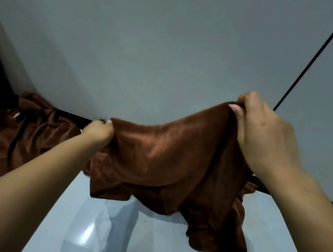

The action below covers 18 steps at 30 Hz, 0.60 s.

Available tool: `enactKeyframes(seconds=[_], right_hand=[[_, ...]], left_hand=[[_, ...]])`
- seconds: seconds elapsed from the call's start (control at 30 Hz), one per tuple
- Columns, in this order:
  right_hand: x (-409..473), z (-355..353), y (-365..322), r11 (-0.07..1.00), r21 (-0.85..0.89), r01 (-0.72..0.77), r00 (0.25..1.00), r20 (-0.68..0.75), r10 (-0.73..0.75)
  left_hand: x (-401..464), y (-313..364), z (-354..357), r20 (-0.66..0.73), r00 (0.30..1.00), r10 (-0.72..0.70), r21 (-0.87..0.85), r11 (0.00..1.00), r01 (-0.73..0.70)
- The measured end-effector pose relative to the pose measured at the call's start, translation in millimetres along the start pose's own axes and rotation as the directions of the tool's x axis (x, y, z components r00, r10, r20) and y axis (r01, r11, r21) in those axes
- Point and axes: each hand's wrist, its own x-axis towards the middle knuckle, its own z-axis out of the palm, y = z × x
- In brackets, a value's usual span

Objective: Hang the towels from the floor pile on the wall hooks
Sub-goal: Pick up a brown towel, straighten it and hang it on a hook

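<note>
Brown soft towel (169,156) hangs between two hands above the shiny grey floor (142,242). Left hand (99,131) grips one edge, right hand (263,128) pinches the other higher. More brown towels (29,132) lie by the wall (152,47).

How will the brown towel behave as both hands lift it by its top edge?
Probably floppy: the towel sags between the left hand and right hand. Likely light, since fingertip pinches hold it. Its lower folds may drag along the floor.

Single head-worn wide-angle view, angled forward and down, close over both forearms; faces the grey wall (152,47) where it meets the glossy floor (142,242). No second view.
</note>
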Motion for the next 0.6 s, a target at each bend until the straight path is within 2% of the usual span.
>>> enactKeyframes(seconds=[0.07,0.13,0.2,0.27,0.4,0.5,0.6], right_hand=[[0.2,1.0,-1.9,0.998,-0.025,0.064,0.998,0.001,-0.064],[0.7,1.1,-5.3,0.993,-0.044,0.109,0.994,0.009,-0.109],[0.8,2.0,-8.2,0.989,-0.045,0.139,0.990,0.024,-0.138],[0.6,3.2,-8.8,0.987,-0.037,0.157,0.987,0.044,-0.156],[0.6,2.4,-8.6,0.987,-0.024,0.158,0.986,0.058,-0.156],[1.5,1.1,-8.2,0.988,-0.022,0.153,0.987,0.051,-0.151],[1.9,-0.4,-7.6,0.986,-0.037,0.160,0.987,0.032,-0.159]], left_hand=[[-11.5,8.0,7.4,0.149,0.984,0.100,0.077,0.991,-0.112],[-27.3,25.2,11.4,0.242,0.948,0.207,0.087,0.968,-0.234],[-42.3,47.9,16.0,0.332,0.889,0.315,-0.034,0.946,-0.322],[-61.7,72.2,18.1,0.416,0.801,0.431,-0.180,0.902,-0.391],[-93.5,103.6,23.7,0.484,0.678,0.553,-0.321,0.833,-0.451],[-102.7,105.7,32.0,0.493,0.657,0.571,-0.349,0.821,-0.451],[-100.4,99.6,34.9,0.488,0.674,0.555,-0.354,0.832,-0.428]])
